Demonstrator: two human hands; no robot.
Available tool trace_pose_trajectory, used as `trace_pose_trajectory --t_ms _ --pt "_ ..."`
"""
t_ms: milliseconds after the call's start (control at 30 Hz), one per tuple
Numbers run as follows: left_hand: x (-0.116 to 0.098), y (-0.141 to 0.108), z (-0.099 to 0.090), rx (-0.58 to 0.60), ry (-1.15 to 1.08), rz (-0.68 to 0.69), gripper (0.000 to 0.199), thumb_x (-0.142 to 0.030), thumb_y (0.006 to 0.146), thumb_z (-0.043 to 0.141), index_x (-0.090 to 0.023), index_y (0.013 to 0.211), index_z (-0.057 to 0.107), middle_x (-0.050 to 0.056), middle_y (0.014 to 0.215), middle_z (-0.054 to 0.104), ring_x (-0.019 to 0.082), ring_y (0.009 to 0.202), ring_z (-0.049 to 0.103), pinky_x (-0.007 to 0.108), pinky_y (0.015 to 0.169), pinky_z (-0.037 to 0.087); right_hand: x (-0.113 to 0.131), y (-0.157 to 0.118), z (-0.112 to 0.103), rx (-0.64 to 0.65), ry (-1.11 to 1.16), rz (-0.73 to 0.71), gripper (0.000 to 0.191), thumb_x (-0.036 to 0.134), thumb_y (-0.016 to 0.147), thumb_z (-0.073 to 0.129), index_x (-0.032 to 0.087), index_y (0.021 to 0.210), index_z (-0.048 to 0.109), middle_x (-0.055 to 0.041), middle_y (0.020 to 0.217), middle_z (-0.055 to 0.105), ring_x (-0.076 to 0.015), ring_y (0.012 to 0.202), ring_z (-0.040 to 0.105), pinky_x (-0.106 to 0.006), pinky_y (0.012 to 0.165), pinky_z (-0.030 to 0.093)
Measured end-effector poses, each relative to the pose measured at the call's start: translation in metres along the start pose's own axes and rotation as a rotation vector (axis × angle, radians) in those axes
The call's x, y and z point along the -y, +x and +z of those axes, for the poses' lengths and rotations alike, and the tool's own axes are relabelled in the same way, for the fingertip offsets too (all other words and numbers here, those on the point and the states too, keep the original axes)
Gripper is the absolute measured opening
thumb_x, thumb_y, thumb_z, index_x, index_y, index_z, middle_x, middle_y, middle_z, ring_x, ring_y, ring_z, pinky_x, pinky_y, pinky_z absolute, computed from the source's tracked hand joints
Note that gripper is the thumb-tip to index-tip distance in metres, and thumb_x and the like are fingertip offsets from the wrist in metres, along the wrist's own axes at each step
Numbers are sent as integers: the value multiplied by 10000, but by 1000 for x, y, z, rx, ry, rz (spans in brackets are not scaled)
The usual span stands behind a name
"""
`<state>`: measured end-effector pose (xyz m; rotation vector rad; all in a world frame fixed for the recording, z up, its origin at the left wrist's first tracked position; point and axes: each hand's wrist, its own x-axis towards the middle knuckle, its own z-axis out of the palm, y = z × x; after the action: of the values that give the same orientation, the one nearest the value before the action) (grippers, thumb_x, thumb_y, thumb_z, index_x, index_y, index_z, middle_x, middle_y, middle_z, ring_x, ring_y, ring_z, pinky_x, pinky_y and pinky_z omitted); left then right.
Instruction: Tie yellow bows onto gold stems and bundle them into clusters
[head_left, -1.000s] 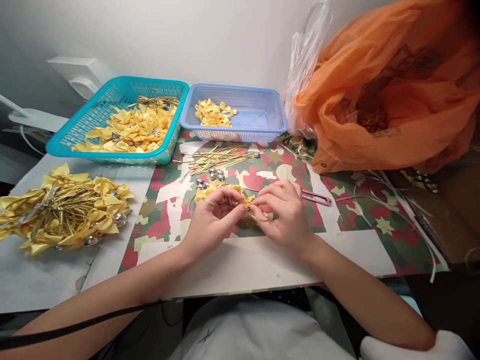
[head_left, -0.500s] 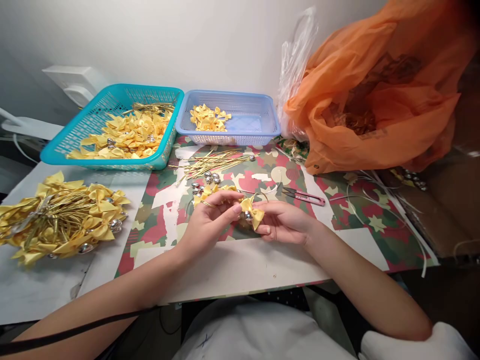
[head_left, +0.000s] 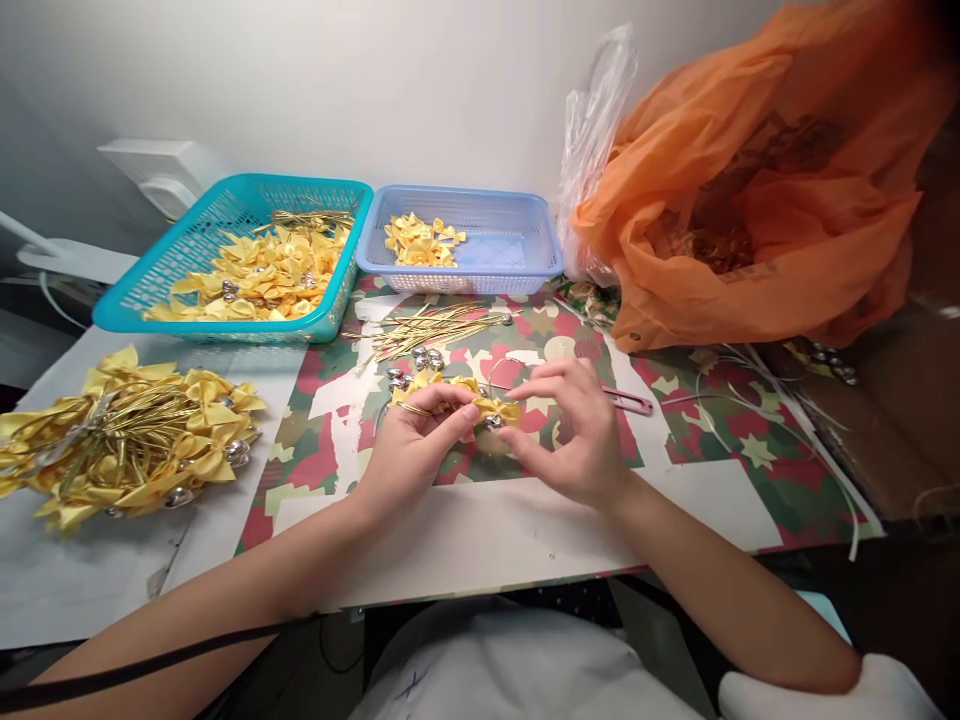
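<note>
The surface (head_left: 555, 530) fills most of the lower view, covered by a green, red and cream patterned sheet with white strips and torn white patches. On its right side slumps a large orange plastic bag (head_left: 675, 270), its mouth gaping toward the person. At the back left, a teal basket (head_left: 225, 326) holds a heap of yellow ribbon bows, with gold cords lying along its rear. Nearer the person on the left lies a thick bundle (head_left: 142, 430) of yellow bows, their gold cords gathered in its middle. A smaller blue basket (head_left: 465, 281) adjoins the teal one, and its yellow bows sit in the left part. A clear plastic bag (head_left: 589, 150) stands between that basket and the orange bag.

Both hands are over the sheet, near its middle. The right hand (head_left: 574, 430) has a half-open grip, thumb and forefinger spread just beside the work; whether they touch it cannot be told. The left hand (head_left: 424, 435) has a closed grip, thumb and forefinger pinching the edge of a yellow bow (head_left: 507, 410), with gold cord looped at its fingers. The bow is thus between the two hands.

Behind them lies a loose sheaf of gold cords (head_left: 427, 328). Pink-handled snips (head_left: 628, 402) lie beyond the right hand, partly hidden by it. Smallest are the silver bells (head_left: 427, 358) clustered behind the left hand.
</note>
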<state>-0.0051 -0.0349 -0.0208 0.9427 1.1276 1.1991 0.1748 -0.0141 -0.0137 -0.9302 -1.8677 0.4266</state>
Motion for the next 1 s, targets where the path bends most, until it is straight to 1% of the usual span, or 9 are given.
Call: trace_pose_trajectory --t_ms 67,233,333,433,533,700,767,867,1000 --pt "0 -1 0 35 3 16 191 -346 740 789 -194 807 693 -20 664 615 106 576 570 215 541 492 1 -1 3 36 -97 -71 140 301 785 703 213 878 646 -45 891 647 -207 852 569 -385 791 432" --pt "0 -2 0 65 57 88 148 -303 761 764 -193 778 667 -8 679 627 113 585 585 215 533 492 -1 -4 8 127 -118 -55 81 276 828 678 211 875 674 -33 885 711 -212 899 573 -385 830 407" --pt "0 -4 -1 83 147 175 88 -246 775 733 -192 762 665 2 675 629 120 590 586 215 531 486 -2 -6 8 200 -130 -91 57 266 858 663 210 856 670 -16 882 729 -198 904 566 -385 858 362" --pt "1 -5 -1 121 204 291 52 -167 787 699 -193 759 663 12 719 644 127 661 609 222 610 511 -2 -7 7 263 -144 -86 56 244 885 646 207 843 652 2 882 731 -181 895 562 -379 862 320" --pt "2 -6 -1 103 195 322 55 -160 802 692 -204 808 661 3 758 631 120 688 600 212 629 513 -1 -6 5 299 -107 -12 86 268 888 654 201 836 636 1 848 716 -181 875 562 -374 846 320" --pt "-1 -5 -1 45 103 222 112 -278 815 707 -215 899 669 15 838 622 137 735 606 220 609 525 0 -2 0 356 26 134 124 282 880 662 205 791 620 1 801 686 -168 818 550 -350 803 384" --pt "-3 -4 -1 68 104 198 192 -324 805 718 -215 961 685 40 912 638 156 781 615 238 632 536 1 -1 -1 378 94 184 112 272 867 674 204 786 636 2 791 680 -159 808 548 -332 779 415" --pt "-6 -3 0 164 140 190 299 -402 788 724 -202 1010 709 73 961 643 166 753 607 238 570 514 3 1 -2 397 194 283 110 297 836 705 204 782 680 -3 764 668 -150 782 551 -290 703 444" --pt "-6 -3 0 201 159 197 230 -418 783 730 -200 856 714 42 800 623 155 678 590 236 548 494 2 4 -3 416 302 391 174 341 797 736 195 717 684 12 708 633 -126 708 537 -255 628 422"
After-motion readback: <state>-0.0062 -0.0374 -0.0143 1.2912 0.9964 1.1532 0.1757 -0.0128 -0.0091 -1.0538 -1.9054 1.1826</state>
